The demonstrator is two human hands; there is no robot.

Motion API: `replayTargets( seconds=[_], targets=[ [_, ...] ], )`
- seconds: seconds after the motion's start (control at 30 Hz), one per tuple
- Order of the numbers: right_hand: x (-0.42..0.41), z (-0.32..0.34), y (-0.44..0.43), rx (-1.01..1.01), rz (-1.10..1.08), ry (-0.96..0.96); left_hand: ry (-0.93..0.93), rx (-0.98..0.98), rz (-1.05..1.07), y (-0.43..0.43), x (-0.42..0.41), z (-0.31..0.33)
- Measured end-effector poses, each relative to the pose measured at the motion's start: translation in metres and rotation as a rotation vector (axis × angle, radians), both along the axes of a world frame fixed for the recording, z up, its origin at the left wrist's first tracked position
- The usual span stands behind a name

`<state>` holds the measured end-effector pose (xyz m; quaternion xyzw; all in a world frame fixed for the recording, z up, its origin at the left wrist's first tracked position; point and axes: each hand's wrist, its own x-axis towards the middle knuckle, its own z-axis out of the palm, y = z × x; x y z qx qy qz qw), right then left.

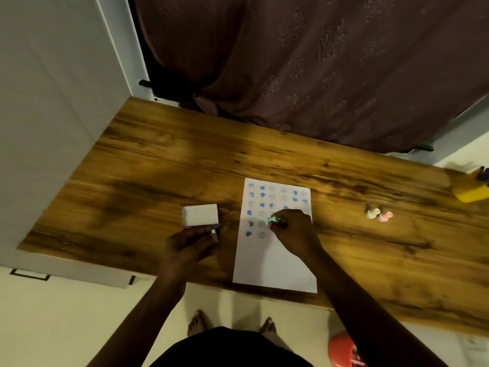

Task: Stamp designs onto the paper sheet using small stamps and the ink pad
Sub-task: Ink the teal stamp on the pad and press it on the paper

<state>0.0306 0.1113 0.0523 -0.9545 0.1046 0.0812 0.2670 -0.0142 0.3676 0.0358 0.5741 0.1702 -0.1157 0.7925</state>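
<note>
the right hand (289, 229) pinches a small pale-green stamp (272, 221) against the white paper sheet (275, 263) on the wooden tabletop (148, 168). the left hand (189, 243) grips what seems the white-lidded ink pad (201, 215) just left of the sheet.

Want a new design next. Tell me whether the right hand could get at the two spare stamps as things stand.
Probably yes. The two spare stamps lie on bare table right of the paper sheet, with nothing between. But the right hand holds a light blue stamp, so it must set that down first.
</note>
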Motion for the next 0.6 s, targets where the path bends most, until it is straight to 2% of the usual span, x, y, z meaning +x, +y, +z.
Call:
replayTargets(
  seconds=[0.17, 0.6],
  targets=[
    [-0.017, -0.018, -0.015, -0.145, 0.033, 0.053, 0.037, 0.009, -0.002, -0.016, 0.004, -0.004],
    [-0.022, -0.034, -0.005, -0.178, 0.083, 0.048, 0.023, 0.016, -0.035, -0.027, 0.017, -0.016]
  ],
)
